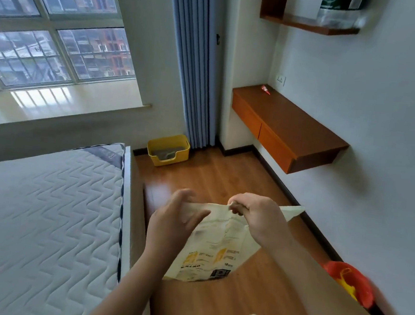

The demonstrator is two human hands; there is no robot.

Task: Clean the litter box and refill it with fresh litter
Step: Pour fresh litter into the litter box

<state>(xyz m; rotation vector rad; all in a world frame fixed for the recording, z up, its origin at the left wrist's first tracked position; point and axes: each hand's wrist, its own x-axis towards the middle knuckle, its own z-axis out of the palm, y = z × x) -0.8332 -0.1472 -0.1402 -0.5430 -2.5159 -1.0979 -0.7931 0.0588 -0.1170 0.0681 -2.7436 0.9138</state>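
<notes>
A cream litter bag (215, 252) with yellow and black print hangs in front of me above the wooden floor. My right hand (258, 219) pinches the bag's top edge near the middle. My left hand (174, 220) is at the bag's left top edge with fingers spread and blurred; its grip is unclear. The yellow litter box (168, 153) stands on the floor in the far corner below the window, next to the blue curtain. Grey litter lies inside it.
A bed with a white quilted mattress (47, 219) fills the left. A wooden wall desk (288, 129) juts out at right, a shelf (308, 26) above it. A red and yellow bag (350, 283) lies by the right wall. A strip of wooden floor (224, 178) leads to the box.
</notes>
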